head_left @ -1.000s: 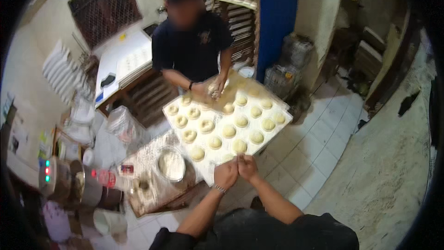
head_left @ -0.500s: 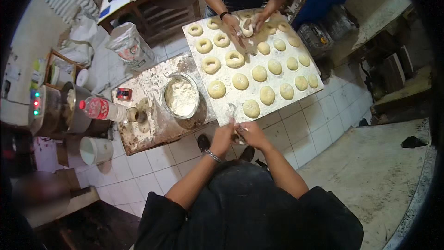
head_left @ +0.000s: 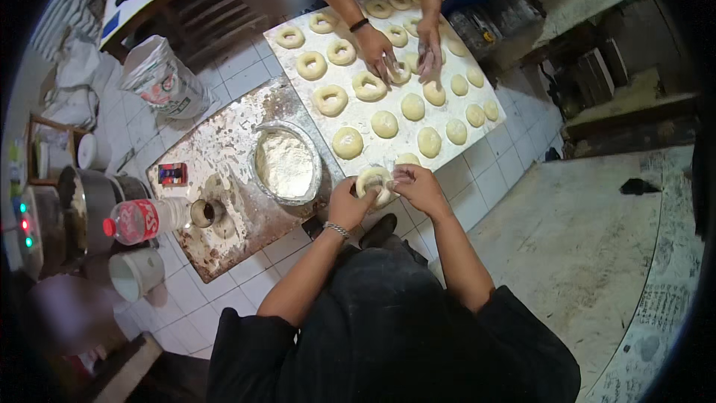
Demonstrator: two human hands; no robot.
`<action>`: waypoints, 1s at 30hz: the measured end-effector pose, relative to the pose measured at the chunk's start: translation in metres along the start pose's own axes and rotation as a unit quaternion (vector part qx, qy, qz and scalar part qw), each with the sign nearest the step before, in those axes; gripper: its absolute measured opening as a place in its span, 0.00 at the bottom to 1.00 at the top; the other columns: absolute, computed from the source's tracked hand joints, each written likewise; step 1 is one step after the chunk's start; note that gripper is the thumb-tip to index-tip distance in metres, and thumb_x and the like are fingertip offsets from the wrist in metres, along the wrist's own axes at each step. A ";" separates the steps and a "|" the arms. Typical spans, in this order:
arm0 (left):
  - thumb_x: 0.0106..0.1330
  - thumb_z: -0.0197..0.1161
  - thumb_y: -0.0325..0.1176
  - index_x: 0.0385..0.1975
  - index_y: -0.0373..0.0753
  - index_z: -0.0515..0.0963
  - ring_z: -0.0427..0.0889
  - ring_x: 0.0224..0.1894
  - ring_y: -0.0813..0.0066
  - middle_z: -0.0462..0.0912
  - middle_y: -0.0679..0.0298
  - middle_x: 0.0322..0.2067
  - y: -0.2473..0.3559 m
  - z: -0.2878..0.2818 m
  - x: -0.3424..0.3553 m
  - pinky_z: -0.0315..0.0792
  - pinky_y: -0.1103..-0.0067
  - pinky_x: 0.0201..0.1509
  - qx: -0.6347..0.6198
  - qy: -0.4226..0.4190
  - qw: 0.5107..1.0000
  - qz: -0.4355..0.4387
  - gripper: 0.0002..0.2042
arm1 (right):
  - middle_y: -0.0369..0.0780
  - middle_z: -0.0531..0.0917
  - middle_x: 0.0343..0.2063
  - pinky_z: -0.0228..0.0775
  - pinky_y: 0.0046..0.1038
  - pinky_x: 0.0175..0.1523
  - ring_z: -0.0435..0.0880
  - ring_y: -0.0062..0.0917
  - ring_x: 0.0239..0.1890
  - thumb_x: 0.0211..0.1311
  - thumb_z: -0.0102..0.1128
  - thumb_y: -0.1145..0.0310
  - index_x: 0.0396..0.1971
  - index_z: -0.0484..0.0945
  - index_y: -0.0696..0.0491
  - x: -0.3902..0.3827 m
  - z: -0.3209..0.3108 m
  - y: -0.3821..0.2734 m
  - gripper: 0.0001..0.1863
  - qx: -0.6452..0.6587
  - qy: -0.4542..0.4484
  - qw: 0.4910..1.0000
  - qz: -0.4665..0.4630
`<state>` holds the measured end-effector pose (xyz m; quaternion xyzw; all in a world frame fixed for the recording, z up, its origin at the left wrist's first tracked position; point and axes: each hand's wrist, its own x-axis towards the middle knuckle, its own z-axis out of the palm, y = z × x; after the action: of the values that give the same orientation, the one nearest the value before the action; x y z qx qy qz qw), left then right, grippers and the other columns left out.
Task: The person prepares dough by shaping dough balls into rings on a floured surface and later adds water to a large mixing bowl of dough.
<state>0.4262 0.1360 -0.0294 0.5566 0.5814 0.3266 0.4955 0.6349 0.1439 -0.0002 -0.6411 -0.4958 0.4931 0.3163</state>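
Note:
At the near edge of the floured board [head_left: 360, 121], a pale dough ring [head_left: 365, 176] is held between my two hands. My left hand [head_left: 349, 206] grips its left side, thumb over the ring near the hole. The fingers of my right hand [head_left: 419, 189] are pinched on its right side. Just beyond, a dough ball [head_left: 407, 158] is partly hidden by the ring and my right hand. Round dough balls [head_left: 384, 124] lie on the near and right parts of the board, and shaped rings [head_left: 330, 100] on the left and far parts.
Across the board, a co-worker's hands [head_left: 377, 54] work on another ring. Left of the board, a worn table [head_left: 246, 231] bears a metal bowl of flour [head_left: 287, 166], a plastic bottle [head_left: 142, 221], a small jar [head_left: 206, 213] and a red box [head_left: 172, 174]. A white bucket [head_left: 136, 272] stands below.
My hands have drawn apart, and the dough ring now shows plainly between them. The co-worker has lowered the ring onto the board and both hands have come nearer. My view has shifted.

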 end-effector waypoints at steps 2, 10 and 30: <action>0.49 0.76 0.39 0.45 0.29 0.77 0.77 0.42 0.55 0.78 0.50 0.36 -0.018 -0.007 -0.008 0.73 0.68 0.45 0.116 0.043 0.988 0.093 0.26 | 0.39 0.84 0.36 0.75 0.22 0.45 0.80 0.17 0.38 0.56 0.66 0.77 0.46 0.79 0.65 0.000 -0.012 0.008 0.17 -0.078 0.043 0.996 -0.014; 0.49 0.76 0.37 0.46 0.35 0.79 0.77 0.42 0.54 0.75 0.54 0.38 0.016 -0.007 -0.015 0.72 0.64 0.45 0.184 0.024 0.964 0.190 0.24 | 0.49 0.83 0.41 0.74 0.34 0.53 0.83 0.38 0.44 0.55 0.64 0.72 0.48 0.79 0.61 0.008 -0.054 0.006 0.19 -0.163 0.096 0.980 -0.055; 0.63 0.68 0.31 0.51 0.34 0.77 0.80 0.38 0.82 0.83 0.64 0.42 0.113 0.094 0.033 0.72 0.83 0.38 -0.225 0.029 0.972 -0.065 0.17 | 0.40 0.85 0.39 0.76 0.23 0.45 0.84 0.20 0.40 0.56 0.69 0.75 0.48 0.76 0.63 0.065 -0.133 -0.025 0.20 0.145 -0.270 0.950 -0.066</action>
<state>0.5550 0.1702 0.0408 0.3822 0.5416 0.4321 0.6114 0.7544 0.2242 0.0432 -0.3974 -0.5268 0.6923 0.2921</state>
